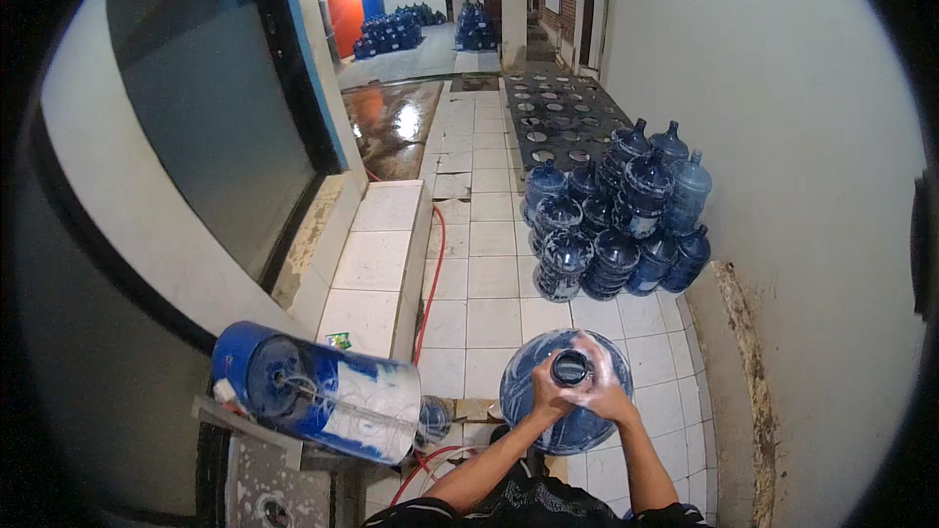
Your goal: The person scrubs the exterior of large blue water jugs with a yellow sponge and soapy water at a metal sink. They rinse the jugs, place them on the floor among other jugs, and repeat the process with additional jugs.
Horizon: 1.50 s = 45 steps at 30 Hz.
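A large blue water jug [579,433] stands upright right in front of me, its dark round mouth facing up. White foam streaks its shoulders. My left hand [549,393] is wrapped round the left side of the neck. From the right, my right hand [608,383] closes on the same neck, with foam over its fingers. Whether a cloth or sponge is under the fingers I cannot tell.
Several blue water jugs [616,264] are stacked ahead on the right, beside the wall. A blue drum [323,391] lies on its side at my left. A red hose [436,264] runs along the tiled floor by a white tiled ledge [377,254]. More jugs [389,31] stand far back.
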### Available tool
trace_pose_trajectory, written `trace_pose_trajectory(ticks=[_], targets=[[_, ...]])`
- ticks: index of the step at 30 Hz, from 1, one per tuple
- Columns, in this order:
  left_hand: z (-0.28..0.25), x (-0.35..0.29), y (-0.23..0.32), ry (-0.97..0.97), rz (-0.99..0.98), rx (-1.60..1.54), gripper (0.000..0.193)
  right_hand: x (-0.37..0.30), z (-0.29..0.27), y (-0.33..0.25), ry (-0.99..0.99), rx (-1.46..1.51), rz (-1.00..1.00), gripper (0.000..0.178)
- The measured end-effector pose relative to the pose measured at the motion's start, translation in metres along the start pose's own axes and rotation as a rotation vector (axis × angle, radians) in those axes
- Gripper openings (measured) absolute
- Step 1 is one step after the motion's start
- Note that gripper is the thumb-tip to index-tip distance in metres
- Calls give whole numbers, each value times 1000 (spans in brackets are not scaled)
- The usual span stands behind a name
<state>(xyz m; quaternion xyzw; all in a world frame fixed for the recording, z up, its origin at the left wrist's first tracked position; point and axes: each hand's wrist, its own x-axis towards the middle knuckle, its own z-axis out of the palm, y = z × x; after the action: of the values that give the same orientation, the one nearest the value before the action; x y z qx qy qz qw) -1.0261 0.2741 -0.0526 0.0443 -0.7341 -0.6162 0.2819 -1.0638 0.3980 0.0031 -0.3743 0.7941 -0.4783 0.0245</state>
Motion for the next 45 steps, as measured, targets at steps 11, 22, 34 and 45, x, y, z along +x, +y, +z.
trace_pose_trajectory(ticks=[11,22,34,45], targets=[[5,241,-12,74,165,43,43,71,-132,147,448,43,570,52],[44,487,-98,165,204,49,24,179,-137,371,567,264,865,52],[182,783,-180,86,125,66,38,482,-176,449,182,206,585,48],[300,984,-329,-121,249,-21,34,404,-177,531,805,198,1226,43]])
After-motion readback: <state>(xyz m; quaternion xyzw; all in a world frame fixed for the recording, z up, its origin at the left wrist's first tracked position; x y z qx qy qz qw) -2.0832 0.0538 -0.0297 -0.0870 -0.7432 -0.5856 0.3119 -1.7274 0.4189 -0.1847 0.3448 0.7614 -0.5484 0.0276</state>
